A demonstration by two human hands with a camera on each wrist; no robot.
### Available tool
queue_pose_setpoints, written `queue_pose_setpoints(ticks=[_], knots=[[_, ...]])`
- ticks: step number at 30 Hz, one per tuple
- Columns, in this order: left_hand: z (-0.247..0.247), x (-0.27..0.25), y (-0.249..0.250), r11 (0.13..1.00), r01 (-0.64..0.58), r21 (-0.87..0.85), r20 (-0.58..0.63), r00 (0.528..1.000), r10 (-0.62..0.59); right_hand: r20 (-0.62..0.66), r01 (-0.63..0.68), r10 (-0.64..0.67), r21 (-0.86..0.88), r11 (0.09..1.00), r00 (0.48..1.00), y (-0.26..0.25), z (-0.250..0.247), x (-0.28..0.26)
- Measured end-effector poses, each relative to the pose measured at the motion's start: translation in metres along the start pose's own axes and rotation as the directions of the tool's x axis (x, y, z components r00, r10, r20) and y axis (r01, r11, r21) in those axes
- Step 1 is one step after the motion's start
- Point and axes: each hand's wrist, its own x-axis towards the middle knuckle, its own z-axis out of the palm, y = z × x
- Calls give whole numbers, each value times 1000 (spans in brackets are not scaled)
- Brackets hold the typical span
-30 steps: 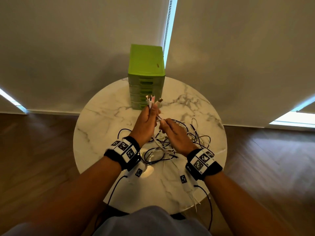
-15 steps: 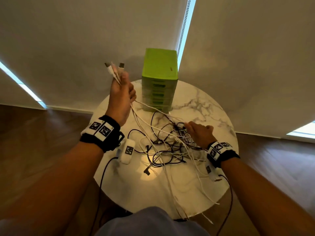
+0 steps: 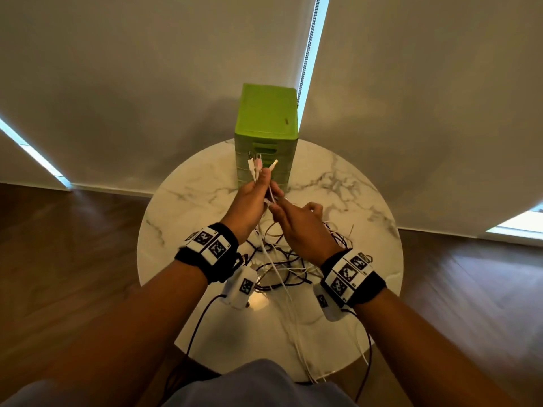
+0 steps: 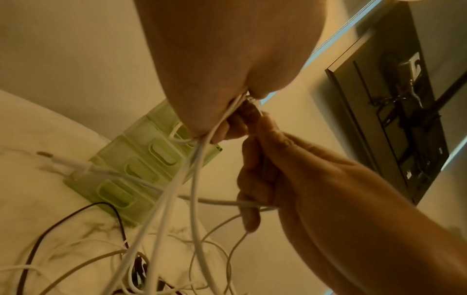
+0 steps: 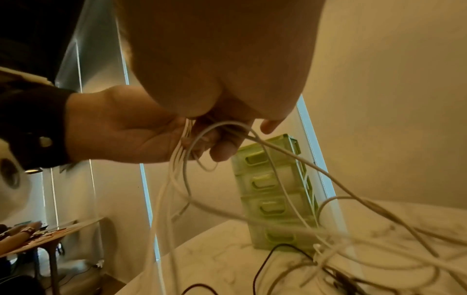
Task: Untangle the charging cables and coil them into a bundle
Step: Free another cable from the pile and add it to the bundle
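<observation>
My left hand (image 3: 260, 186) is raised in front of the drawers and grips several white charging cables (image 3: 258, 167), whose plug ends stick up above the fist. Those cables run down (image 4: 192, 179) from the fist into a tangle of white and black cables (image 3: 282, 259) on the round marble table (image 3: 191, 218). My right hand (image 3: 277, 205) is just right of the left and touches it. It pinches one white cable (image 4: 222, 202) close under the left fist. That cable arches in a loop (image 5: 222, 127) below my right palm.
A green drawer unit (image 3: 266, 118) stands at the table's far edge, right behind my hands. White cable strands (image 3: 305, 362) trail over the near edge. Wooden floor surrounds the table, with pale blinds behind. Another table (image 5: 38, 235) stands off to the left.
My left hand, held high to the left half a second ago, has come back down to the centre. My right hand has risen off the tangle to meet it and taken a cable.
</observation>
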Motion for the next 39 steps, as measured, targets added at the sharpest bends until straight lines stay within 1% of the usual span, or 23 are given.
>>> queue_pose_setpoints(ticks=[4, 6, 8, 10, 11, 12, 14, 16, 18, 20, 22, 24, 26, 29, 31, 32, 34, 35, 37, 39], knots=[[1, 3, 6, 991, -82, -102, -48, 996, 77, 46, -12, 2, 204, 979, 999, 23, 18, -10], [-8, 9, 7, 980, -103, -168, -59, 994, 95, 100, -25, 3, 218, 976, 995, 45, 28, -17], [-22, 17, 12, 967, -128, -220, -93, 990, 110, 187, -68, 38, 155, 986, 982, 70, 32, -25], [-41, 25, 21, 950, -170, -263, -153, 979, 133, 267, -136, 127, 16, 991, 955, 97, 32, -34], [-51, 29, 27, 941, -194, -278, -186, 972, 145, 286, -172, 181, -56, 983, 941, 108, 29, -39], [-60, 33, 32, 934, -215, -285, -214, 964, 157, 284, -212, 233, -102, 972, 930, 119, 26, -43], [-71, 36, 38, 938, -240, -248, -239, 954, 181, 249, -296, 320, -130, 946, 914, 130, 18, -46], [-69, 32, 35, 965, -221, -140, -205, 960, 191, 182, -356, 372, -115, 928, 910, 127, 9, -36], [-60, 27, 26, 984, -178, -33, -122, 977, 173, 97, -362, 368, -68, 930, 925, 114, -1, -21], [-49, 22, 14, 982, -159, 106, -11, 987, 161, 58, -344, 346, -34, 938, 936, 101, -5, -6], [-38, 19, 0, 954, -138, 266, 83, 989, 120, 30, -295, 296, -33, 955, 955, 88, -4, 5], [-25, 18, -9, 939, -107, 326, 121, 990, 71, -11, -218, 218, -29, 976, 976, 72, -5, 12], [-13, 20, -14, 950, -73, 304, 120, 992, 38, -24, -139, 138, -60, 988, 990, 56, -6, 15], [-1, 26, -17, 974, -21, 226, 109, 994, -4, -22, -25, 23, -95, 995, 999, 34, -9, 15], [5, 30, -20, 985, -15, 170, 111, 994, -4, 2, 25, -25, -64, 998, 1000, 26, -9, 14], [7, 31, -18, 989, -29, 147, 99, 995, 15, 17, 30, -30, -9, 1000, 999, 26, -10, 13], [7, 32, -9, 987, -84, 136, 66, 995, 76, 63, -5, -5, 157, 988, 998, 33, -10, 8], [5, 35, -5, 986, -104, 133, 35, 994, 100, 91, -33, 15, 205, 978, 996, 42, -9, 3], [-7, 44, 3, 979, -147, 139, -41, 987, 154, 139, -87, 57, 216, 972, 989, 67, -2, -10], [-20, 51, 5, 966, -189, 175, -92, 974, 207, 136, -143, 117, 193, 971, 984, 95, 8, -22]])
